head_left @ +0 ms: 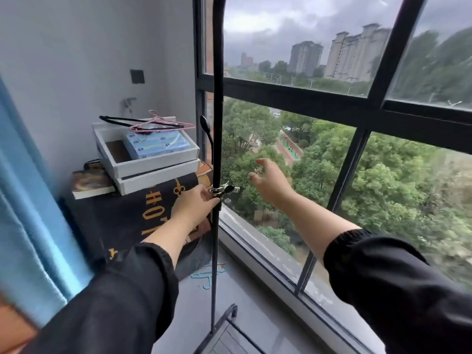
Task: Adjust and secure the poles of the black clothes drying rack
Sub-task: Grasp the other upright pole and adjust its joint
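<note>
A thin black upright pole point(217, 103) of the clothes drying rack stands in front of the window, curving right at the top. A metal clamp with a wing screw point(224, 190) sits on the pole at mid height. My left hand point(195, 203) grips the pole right at that clamp, thumb and fingers closed around it. My right hand point(270, 181) hovers to the right of the clamp, apart from it, fingers spread and holding nothing. The rack's black base frame point(224, 325) shows at the bottom. A small black hook point(205, 126) juts from the pole higher up.
Stacked white trays point(153, 164) with tissue packs and hangers point(158, 123) rest on a black-draped surface point(122, 215) to the left. A blue curtain point(28, 213) hangs at far left. The black-framed window point(357, 111) and its sill point(268, 259) run along the right.
</note>
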The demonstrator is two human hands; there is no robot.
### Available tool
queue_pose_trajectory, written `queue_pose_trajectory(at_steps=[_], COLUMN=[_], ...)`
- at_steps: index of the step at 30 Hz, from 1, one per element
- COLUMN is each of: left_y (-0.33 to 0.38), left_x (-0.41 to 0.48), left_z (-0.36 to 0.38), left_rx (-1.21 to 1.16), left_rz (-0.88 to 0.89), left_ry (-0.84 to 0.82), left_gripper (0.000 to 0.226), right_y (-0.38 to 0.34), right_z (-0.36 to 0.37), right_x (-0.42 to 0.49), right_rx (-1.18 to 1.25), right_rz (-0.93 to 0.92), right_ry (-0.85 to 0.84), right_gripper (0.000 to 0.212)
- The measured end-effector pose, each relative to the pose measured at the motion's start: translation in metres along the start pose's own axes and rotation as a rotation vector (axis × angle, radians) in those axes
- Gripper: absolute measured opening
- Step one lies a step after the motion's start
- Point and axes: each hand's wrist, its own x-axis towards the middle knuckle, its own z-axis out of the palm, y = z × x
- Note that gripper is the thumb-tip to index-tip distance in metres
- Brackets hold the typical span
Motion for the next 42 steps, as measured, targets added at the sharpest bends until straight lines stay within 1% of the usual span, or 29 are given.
queue_pose_trajectory(at_steps=[2, 3, 4, 6, 8, 9, 12, 15, 18, 21, 23, 28, 31, 39, 42], left_y=[-0.016, -0.021, -0.027, -0.036, -0.036, -0.036, -0.029, -0.022, -0.019, -0.015, -0.012, -0.004, 0.002, 0.022, 0.031], left_x=[0.016, 0.021, 0.028, 0.039, 0.044, 0.049, 0.060, 0.072, 0.083, 0.089, 0.094, 0.106, 0.116, 0.153, 0.168], left_z=[0.006, 0.009, 0.014, 0.022, 0.026, 0.028, 0.030, 0.035, 0.045, 0.054, 0.061, 0.072, 0.080, 0.108, 0.121], left_rx=[-0.067, -0.090, -0.089, -0.050, -0.032, -0.007, 0.090, 0.098, 0.058, 0.020, -0.005, -0.032, -0.032, 0.023, 0.035], left_rz=[-0.030, -0.024, -0.006, 0.049, 0.112, 0.150, 0.253, 0.311, 0.339, 0.368, 0.387, 0.405, 0.419, 0.412, 0.415], left_ry=[-0.118, -0.175, -0.227, -0.307, -0.334, -0.350, -0.391, -0.424, -0.422, -0.420, -0.415, -0.440, -0.429, -0.436, -0.414], left_gripper=[0.058, 0.064, 0.062, 0.047, 0.032, 0.029, 0.029, 0.028, 0.027, 0.028, 0.030, 0.025, 0.022, 0.026, 0.025], right_y=[-0.007, -0.012, -0.016, -0.026, -0.037, -0.042, -0.046, -0.041, -0.032, -0.023, -0.019, -0.012, -0.005, 0.022, 0.036], right_z=[0.017, 0.023, 0.030, 0.044, 0.049, 0.052, 0.057, 0.063, 0.065, 0.066, 0.064, 0.059, 0.055, 0.048, 0.044], right_x=[0.012, 0.017, 0.021, 0.029, 0.033, 0.037, 0.051, 0.064, 0.069, 0.072, 0.074, 0.084, 0.093, 0.126, 0.141], right_rx=[0.087, 0.123, 0.153, 0.230, 0.238, 0.221, 0.137, 0.067, 0.092, 0.084, 0.076, 0.053, 0.026, -0.033, -0.038], right_rz=[0.015, 0.014, 0.010, 0.012, -0.007, -0.004, 0.026, 0.064, 0.115, 0.138, 0.156, 0.175, 0.172, 0.157, 0.162], right_ry=[-0.079, -0.123, -0.168, -0.241, -0.273, -0.269, -0.196, -0.101, -0.008, 0.083, 0.135, 0.193, 0.196, 0.195, 0.207], right_gripper=[0.055, 0.056, 0.055, 0.049, 0.038, 0.032, 0.015, 0.003, 0.016, 0.009, 0.008, 0.007, 0.007, 0.008, 0.007])
